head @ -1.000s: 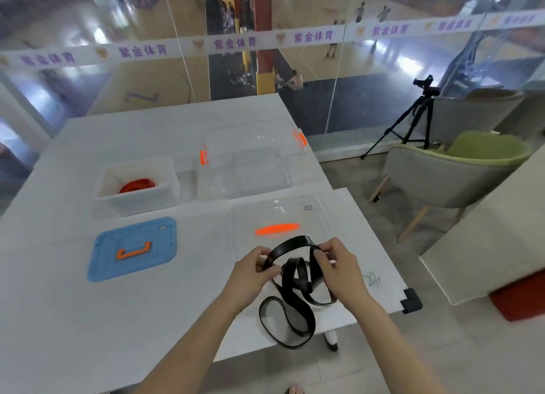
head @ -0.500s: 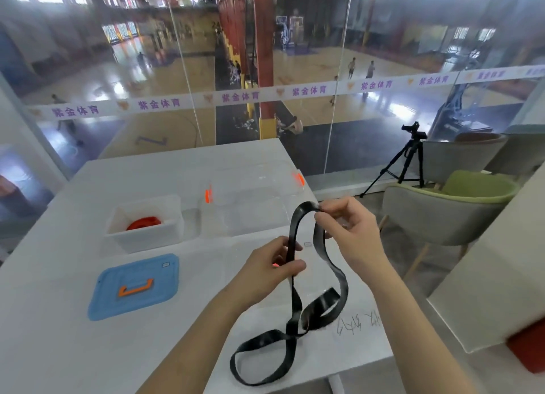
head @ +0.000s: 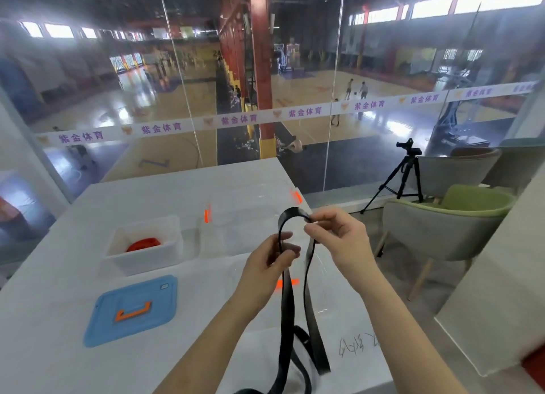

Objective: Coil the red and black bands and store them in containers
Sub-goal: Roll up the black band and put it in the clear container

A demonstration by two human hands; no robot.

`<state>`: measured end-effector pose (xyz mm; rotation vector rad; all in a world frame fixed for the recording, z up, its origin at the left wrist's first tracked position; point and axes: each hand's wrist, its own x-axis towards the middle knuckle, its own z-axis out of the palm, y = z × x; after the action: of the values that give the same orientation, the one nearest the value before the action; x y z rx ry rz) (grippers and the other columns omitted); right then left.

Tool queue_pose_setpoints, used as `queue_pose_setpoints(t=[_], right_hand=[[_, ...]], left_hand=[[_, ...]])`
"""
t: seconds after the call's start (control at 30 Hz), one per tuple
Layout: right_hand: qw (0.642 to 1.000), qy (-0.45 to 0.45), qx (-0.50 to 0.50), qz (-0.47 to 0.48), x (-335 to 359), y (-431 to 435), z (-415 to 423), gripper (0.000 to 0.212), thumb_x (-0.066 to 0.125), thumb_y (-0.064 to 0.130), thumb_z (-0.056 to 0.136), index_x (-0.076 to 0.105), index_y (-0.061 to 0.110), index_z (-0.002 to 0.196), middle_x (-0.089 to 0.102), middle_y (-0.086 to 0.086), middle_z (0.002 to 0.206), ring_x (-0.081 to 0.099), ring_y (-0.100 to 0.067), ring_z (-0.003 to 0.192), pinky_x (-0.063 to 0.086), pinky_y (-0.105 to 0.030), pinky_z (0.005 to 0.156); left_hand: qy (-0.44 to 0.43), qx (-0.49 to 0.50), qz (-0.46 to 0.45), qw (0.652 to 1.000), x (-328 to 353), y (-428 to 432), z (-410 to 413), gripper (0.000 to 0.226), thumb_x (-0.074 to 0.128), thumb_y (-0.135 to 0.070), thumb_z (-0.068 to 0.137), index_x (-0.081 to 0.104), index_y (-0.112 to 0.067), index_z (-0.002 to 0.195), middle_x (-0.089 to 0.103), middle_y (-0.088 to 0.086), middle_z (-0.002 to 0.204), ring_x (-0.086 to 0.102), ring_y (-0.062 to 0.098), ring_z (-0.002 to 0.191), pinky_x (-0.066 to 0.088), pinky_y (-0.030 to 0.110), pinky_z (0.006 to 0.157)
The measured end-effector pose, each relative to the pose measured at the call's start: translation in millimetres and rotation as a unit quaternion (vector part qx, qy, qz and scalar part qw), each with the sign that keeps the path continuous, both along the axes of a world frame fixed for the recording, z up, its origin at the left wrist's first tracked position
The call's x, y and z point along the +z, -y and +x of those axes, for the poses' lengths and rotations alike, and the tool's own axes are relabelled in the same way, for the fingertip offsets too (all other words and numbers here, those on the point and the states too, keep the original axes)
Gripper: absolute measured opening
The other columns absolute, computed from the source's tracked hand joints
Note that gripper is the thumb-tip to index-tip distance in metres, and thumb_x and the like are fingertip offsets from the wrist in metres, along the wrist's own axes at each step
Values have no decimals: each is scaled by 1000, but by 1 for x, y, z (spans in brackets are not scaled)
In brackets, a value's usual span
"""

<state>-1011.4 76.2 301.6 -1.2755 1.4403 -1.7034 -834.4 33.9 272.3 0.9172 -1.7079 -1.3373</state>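
Observation:
I hold the black band (head: 287, 311) up over the table's near right part. My left hand (head: 272, 259) pinches one strand and my right hand (head: 336, 238) pinches the top of the loop a little higher. The rest of the band hangs down in long strands to the table's front edge. A coiled red band (head: 143, 244) lies inside the white container (head: 174, 250) at the left. Behind my hands stands a clear container (head: 236, 210) with orange latches, holding nothing that I can see.
A blue lid (head: 132, 309) with an orange handle lies flat at the front left. A clear lid (head: 317, 293) with an orange handle lies under my hands. To the right of the table stand a green and grey chair (head: 442, 225) and a tripod (head: 404, 175). A glass wall runs behind.
My hands have lifted the black band from the table. Its crossed coils have opened into long hanging strands. The view has tilted upward.

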Motion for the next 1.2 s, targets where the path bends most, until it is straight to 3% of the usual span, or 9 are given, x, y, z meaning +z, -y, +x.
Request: queue_pose_setpoints(t=[0.1, 0.2, 0.33, 0.47, 0.63, 0.77, 0.93, 1.07, 1.2], right_hand=[[999, 30, 8, 13, -1, 1, 8, 27, 82, 10, 88, 76, 31, 104, 77, 3, 98, 74, -20, 91, 64, -50, 88], [998, 58, 11, 32, 1, 3, 15, 35, 83, 11, 87, 77, 28, 117, 76, 4, 98, 74, -15, 90, 65, -46, 86], [999, 17, -7, 47, 0, 6, 22, 24, 84, 20, 85, 80, 31, 105, 79, 7, 94, 74, -14, 92, 65, -49, 87], [998, -12, -26, 52, -2, 6, 27, 24, 86, 26, 83, 77, 33, 103, 77, 12, 99, 72, -10, 97, 67, -39, 79], [998, 53, -39, 23, -22, -4, 20, 19, 80, 20, 90, 70, 27, 105, 73, 2, 97, 72, -20, 99, 63, -42, 85], [996, 78, -4, 50, -44, -12, 26, 7, 65, 14, 101, 66, 18, 106, 75, -7, 101, 73, -27, 101, 61, -40, 90], [985, 48, 112, 121, -46, -17, 39, 15, 62, 11, 103, 68, 16, 116, 80, -7, 100, 77, -14, 92, 57, -23, 79], [986, 78, 99, 109, -39, -17, 38, 5, 69, 2, 97, 68, 6, 94, 80, -16, 87, 78, -30, 81, 63, -41, 78], [993, 4, 85, 87, -31, -20, 36, 20, 66, 2, 98, 55, 9, 84, 82, -7, 93, 80, -25, 88, 62, -55, 89]], left_hand=[[17, 3, 1, 1000, -2, -3, -5, 33, 54, -14, 104, 62, -29, 131, 77, -10, 115, 69, 8, 115, 52, 35, 105], [52, 10, -14, 998, -11, -7, -9, 28, 54, -18, 104, 69, -35, 121, 75, -13, 119, 67, 1, 115, 50, 31, 105], [85, 0, -32, 996, -13, -12, -13, 25, 46, -18, 108, 65, -32, 114, 75, -15, 107, 67, -2, 106, 50, 22, 95], [99, -20, -56, 993, -14, -12, -17, 14, 45, -27, 107, 56, -33, 114, 70, -9, 102, 68, 9, 102, 56, 32, 95], [-64, 7, 93, 994, -10, -10, -17, 29, 36, -22, 112, 62, -20, 122, 63, -1, 93, 68, 18, 95, 51, 43, 103], [-233, -12, 211, 949, 8, -2, -14, 31, 33, -16, 112, 60, -3, 121, 57, 11, 90, 57, 24, 88, 50, 44, 97], [-277, -26, 208, 938, 31, 5, -13, 32, 30, -16, 112, 58, -4, 123, 53, 11, 83, 51, 23, 78, 43, 45, 92], [-230, -14, 141, 963, 41, 5, -12, 30, 28, -14, 113, 50, -12, 133, 65, 12, 92, 61, 27, 93, 49, 39, 99], [-129, 24, 74, 989, 43, 9, -5, 29, 39, -15, 111, 63, -23, 124, 74, -7, 111, 65, 19, 120, 50, 34, 103]])
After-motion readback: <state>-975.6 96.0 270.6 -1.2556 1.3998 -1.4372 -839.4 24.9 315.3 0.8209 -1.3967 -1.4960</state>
